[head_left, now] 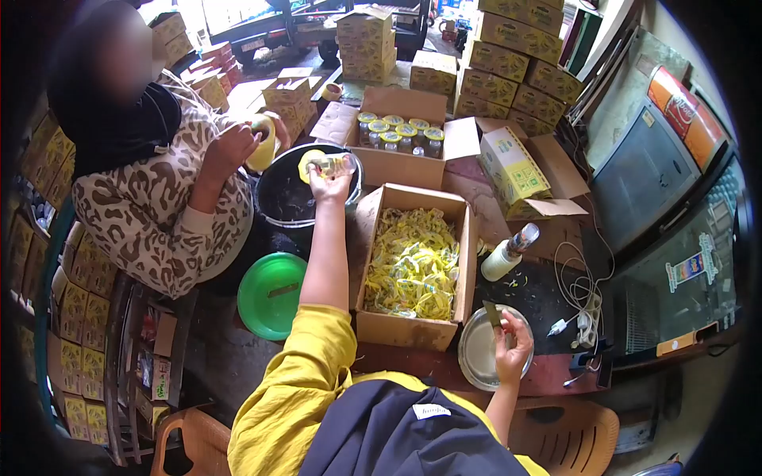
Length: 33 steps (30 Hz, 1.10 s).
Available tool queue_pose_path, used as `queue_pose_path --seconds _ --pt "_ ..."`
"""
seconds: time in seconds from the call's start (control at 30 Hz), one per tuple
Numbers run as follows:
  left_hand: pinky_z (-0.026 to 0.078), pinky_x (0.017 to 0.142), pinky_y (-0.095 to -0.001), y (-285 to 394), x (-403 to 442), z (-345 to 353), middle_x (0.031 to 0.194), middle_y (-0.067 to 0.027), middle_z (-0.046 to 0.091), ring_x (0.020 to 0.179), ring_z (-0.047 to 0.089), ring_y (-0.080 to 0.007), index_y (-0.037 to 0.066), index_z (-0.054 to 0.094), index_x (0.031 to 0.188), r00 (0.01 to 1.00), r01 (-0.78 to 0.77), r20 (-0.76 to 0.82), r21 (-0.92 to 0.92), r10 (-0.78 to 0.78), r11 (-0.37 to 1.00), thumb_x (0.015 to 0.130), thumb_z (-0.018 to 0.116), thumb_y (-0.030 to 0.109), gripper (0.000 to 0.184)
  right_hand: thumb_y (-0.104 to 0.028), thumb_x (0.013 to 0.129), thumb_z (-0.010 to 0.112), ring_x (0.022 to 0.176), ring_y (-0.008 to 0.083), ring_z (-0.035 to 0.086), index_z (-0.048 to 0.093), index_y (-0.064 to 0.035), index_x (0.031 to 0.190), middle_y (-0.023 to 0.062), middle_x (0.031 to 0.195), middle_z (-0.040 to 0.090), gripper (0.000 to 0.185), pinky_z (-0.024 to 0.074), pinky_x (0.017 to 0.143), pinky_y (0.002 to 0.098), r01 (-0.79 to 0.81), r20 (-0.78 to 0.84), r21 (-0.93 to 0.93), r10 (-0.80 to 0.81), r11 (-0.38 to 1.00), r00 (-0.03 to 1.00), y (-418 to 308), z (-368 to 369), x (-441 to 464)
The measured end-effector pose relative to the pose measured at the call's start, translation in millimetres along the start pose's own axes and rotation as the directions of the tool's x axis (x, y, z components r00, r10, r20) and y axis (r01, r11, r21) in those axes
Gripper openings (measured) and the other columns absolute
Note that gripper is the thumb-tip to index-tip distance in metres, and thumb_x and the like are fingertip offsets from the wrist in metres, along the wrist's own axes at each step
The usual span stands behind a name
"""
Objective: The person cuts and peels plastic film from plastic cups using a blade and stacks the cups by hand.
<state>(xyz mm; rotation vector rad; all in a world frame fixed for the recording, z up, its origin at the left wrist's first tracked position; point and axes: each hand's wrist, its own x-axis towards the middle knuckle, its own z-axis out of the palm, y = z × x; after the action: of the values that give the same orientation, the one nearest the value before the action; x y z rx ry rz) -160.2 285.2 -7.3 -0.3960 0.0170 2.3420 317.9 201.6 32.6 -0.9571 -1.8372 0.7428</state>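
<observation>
My left hand (329, 184) is stretched forward, closed around a small clear glass jar (341, 165) above the rim of a black bucket (262, 208). A round yellow piece (309, 165) shows beside its fingers. Over a round metal lid or tray (470, 349), my right hand (514, 349) pinches a flat dark strip (492, 314). Between my arms, a cardboard box (413, 333) holds a heap of yellow and clear labels or wrappers (413, 266). A white bottle (498, 263) with a glass jar (524, 236) at its top stands to the right.
At the left, a co-worker (171, 198) holds a yellow item (262, 147). Near the bucket is a green basin (274, 321). An open carton (397, 168) holds several yellow-lidded jars (406, 131). White cables (583, 293) lie at the right; stacked boxes (508, 63) stand behind.
</observation>
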Motion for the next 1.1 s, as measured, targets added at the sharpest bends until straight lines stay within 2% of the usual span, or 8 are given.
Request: queue_pose_path --seconds 0.3,0.43,0.53,0.63,0.73,0.77,0.9,1.1 --pt "0.043 0.083 -0.0528 9 -17 -3 0.099 -0.0096 0.056 0.091 0.054 -0.0298 0.012 0.051 0.105 0.994 -0.01 0.111 0.092 0.0 0.996 0.09 0.037 0.046 0.04 -0.002 0.077 0.062 0.07 0.0075 0.05 0.061 -0.0035 0.102 0.0003 0.078 0.057 0.025 0.0398 0.062 0.0213 -0.113 0.041 0.223 0.106 0.968 0.993 16 0 -9" --pt "0.048 0.077 -0.047 -9 -39 -3 0.102 -0.0067 0.052 0.09 0.054 -0.0229 0.012 0.047 0.107 0.964 -0.02 0.257 0.339 -0.072 0.941 0.088 0.049 0.033 0.029 0.003 0.077 0.061 0.072 0.0047 0.051 0.057 -0.0042 0.109 -0.0023 0.079 0.056 0.033 0.0391 0.064 0.0176 -0.235 0.016 0.644 0.294 0.728 0.956 22 4 -9" --pt "0.047 0.066 -0.0275 -48 -105 7 0.094 -0.0037 0.053 0.081 0.054 -0.0122 0.012 0.042 0.116 0.89 -0.304 0.448 0.725 -0.088 0.618 0.086 0.054 0.03 0.037 0.007 0.076 0.058 0.073 0.0055 0.055 0.055 -0.0056 0.11 -0.001 0.082 0.059 0.037 0.0448 0.065 0.0172 -0.268 0.058 0.835 0.407 0.481 0.912 26 10 -8" --pt "0.046 0.068 -0.0237 -60 -155 6 0.095 -0.0037 0.052 0.087 0.052 -0.0079 0.009 0.038 0.116 0.881 -0.427 0.463 0.868 -0.101 0.253 0.083 0.058 0.016 0.04 0.007 0.076 0.058 0.07 0.007 0.058 0.053 -0.0069 0.11 -0.0015 0.08 0.059 0.037 0.0482 0.063 0.0187 -0.336 0.112 0.869 0.515 0.364 0.85 36 10 -15" --pt "0.044 0.077 -0.0261 -67 -166 -27 0.104 -0.0086 0.047 0.089 0.051 -0.0129 0.004 0.035 0.117 0.766 -0.574 0.621 0.777 -0.164 0.258 0.078 0.06 0.007 0.046 0.005 0.076 0.059 0.071 0.0087 0.058 0.052 -0.0073 0.109 -0.0011 0.08 0.058 0.036 0.0472 0.061 0.0194 -0.442 0.201 0.867 0.652 0.229 0.731 51 16 -21" --pt "0.044 0.079 -0.027 -68 -174 -36 0.107 -0.0097 0.045 0.093 0.05 -0.0139 0.004 0.035 0.117 0.775 -0.546 0.606 0.785 -0.181 0.291 0.077 0.06 0.005 0.048 0.004 0.075 0.06 0.073 0.0088 0.058 0.051 -0.0066 0.11 -0.001 0.081 0.057 0.038 0.0467 0.061 0.0196 -0.464 0.215 0.854 0.653 0.235 0.726 52 21 -19" --pt "0.027 0.098 -0.0336 -67 -203 -55 0.112 -0.0129 0.042 0.113 0.038 -0.0228 0.0 0.03 0.124 0.657 -0.743 0.685 0.66 -0.315 -0.113 0.075 0.06 0.011 0.058 0.005 0.074 0.062 0.073 0.0062 0.055 0.05 -0.0035 0.111 -0.0005 0.08 0.055 0.04 0.0445 0.063 0.018 -0.454 0.214 0.813 0.539 0.364 0.815 38 41 5" --pt "0.026 0.098 -0.0314 -71 -242 -58 0.121 -0.0158 0.039 0.114 0.037 -0.0226 -0.001 0.027 0.126 0.729 -0.614 0.559 0.789 -0.396 -0.014 0.076 0.053 0.011 0.058 0.002 0.069 0.065 0.056 0.0051 0.05 0.057 -0.005 0.105 0.0016 0.069 0.06 0.037 0.0412 0.053 0.0214 0.078 0.017 0.315 -0.087 0.946 0.996 -4 34 70"
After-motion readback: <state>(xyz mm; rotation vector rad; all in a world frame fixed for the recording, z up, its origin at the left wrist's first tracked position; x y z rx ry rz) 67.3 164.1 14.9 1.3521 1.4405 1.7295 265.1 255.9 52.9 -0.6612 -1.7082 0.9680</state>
